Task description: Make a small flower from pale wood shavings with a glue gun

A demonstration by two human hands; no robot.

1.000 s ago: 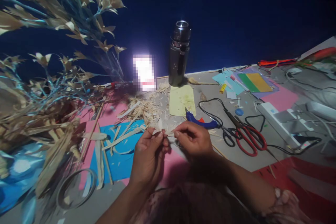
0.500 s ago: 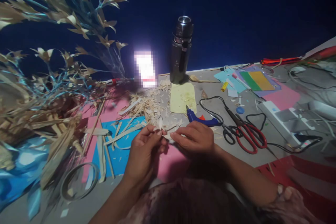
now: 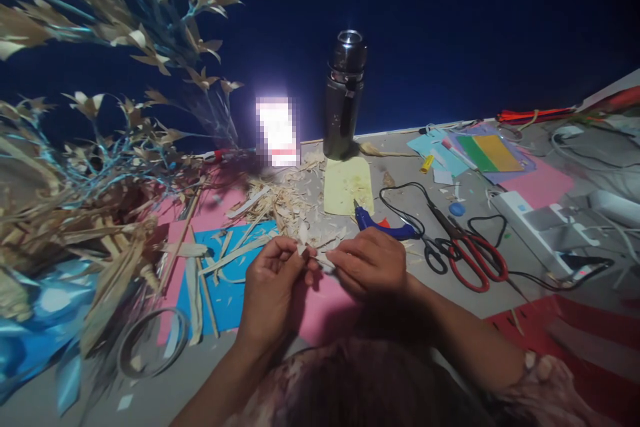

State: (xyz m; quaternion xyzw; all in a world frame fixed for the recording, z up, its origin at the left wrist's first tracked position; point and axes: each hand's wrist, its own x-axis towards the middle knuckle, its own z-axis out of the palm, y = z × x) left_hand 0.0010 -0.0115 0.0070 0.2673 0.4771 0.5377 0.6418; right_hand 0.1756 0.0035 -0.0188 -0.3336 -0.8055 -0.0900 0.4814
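Note:
My left hand (image 3: 273,287) and my right hand (image 3: 370,263) meet over the pink sheet (image 3: 325,310), both pinched on a small pale leaf-shaped strip (image 3: 311,255) held between their fingertips. A heap of dry straw-coloured shavings (image 3: 285,203) lies just beyond the hands. The blue glue gun (image 3: 383,227) rests right behind my right hand.
Red-handled scissors (image 3: 475,263) and black cords lie to the right, with a white power strip (image 3: 537,227) beyond. A metal flask (image 3: 344,97) stands at the table's far edge. Dried-leaf branches with blue stems (image 3: 100,147) fill the left. Coloured paper sheets (image 3: 480,155) lie far right.
Both hands have shifted slightly toward the table's far side while staying pinched on the strip. The view has tilted a little.

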